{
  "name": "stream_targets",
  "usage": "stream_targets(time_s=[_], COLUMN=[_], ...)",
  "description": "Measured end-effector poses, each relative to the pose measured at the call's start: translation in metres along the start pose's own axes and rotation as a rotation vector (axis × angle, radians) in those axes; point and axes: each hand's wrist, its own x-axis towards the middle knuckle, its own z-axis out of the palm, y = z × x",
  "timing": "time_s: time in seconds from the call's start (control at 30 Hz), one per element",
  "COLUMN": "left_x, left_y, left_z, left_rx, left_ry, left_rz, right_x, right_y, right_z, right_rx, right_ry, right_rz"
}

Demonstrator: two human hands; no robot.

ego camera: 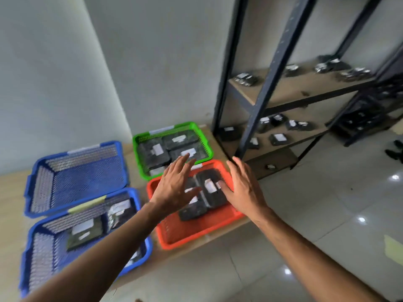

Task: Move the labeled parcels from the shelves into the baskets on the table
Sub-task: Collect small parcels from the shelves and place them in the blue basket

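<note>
Near blue basket (39,253): closest to the camera on the tabletop (13,190); it holds a few dark labeled parcels, partly covered by the left forearm, so their count cannot be told.
Left hand (176,188): fingers straight and spread, holding nothing, over the near-left part of the orange basket (185,232); whether it touches the parcels beneath cannot be told.
Right hand (244,190): likewise flat with fingers apart and empty, at the right rim of the orange basket, thumb beside a white label.
Orange basket contents: dark wrapped parcels (212,188) with white labels lie between the two hands; judging from the pose, the hands look to be either letting go of a delivered load or settling it flat.
Far blue basket (76,177): behind the near one; no parcel shows in it.
Green basket (174,147): behind the orange one, filled with several labeled parcels laid flat, one layer visible.
Shelves (303,88): a dark metal rack to the right, beyond the tabletop; many small labeled parcels remain on at least two boards, so the task seems well short of done.
Hard to read: motion blur smears every label, no text is legible, and the rack's top and right side are cut off.
</note>
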Motion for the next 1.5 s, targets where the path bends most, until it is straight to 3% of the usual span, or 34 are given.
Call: stream_targets(time_s=[0.23,0.5,0.83,1.17,1.5], left_x=[0.123,0.221,0.369,0.502,0.537], left_y=[0.134,0.209,0.254,0.297,0.328], left_z=[0.047,0.078,0.163,0.232,0.396], left_rx=[-0.067,-0.224,-0.368,-0.311,-0.338], left_ry=[0.052,0.079,0.026,0.021,0.107], left_rz=[0.056,0.011,-0.088,-0.143,-0.510], right_x=[0.023,0.076,0.165,0.237,0.283], right_y=[0.157,0.274,0.425,0.584,0.734], right_z=[-0.103,-0.160,-0.166,-0.176,-0.084], right_rx=[-0.022,0.042,0.113,0.182,0.269], right_ry=[0.082,0.121,0.056,0.012,-0.283], right_rz=[0.032,0.048,0.135,0.173,-0.026])
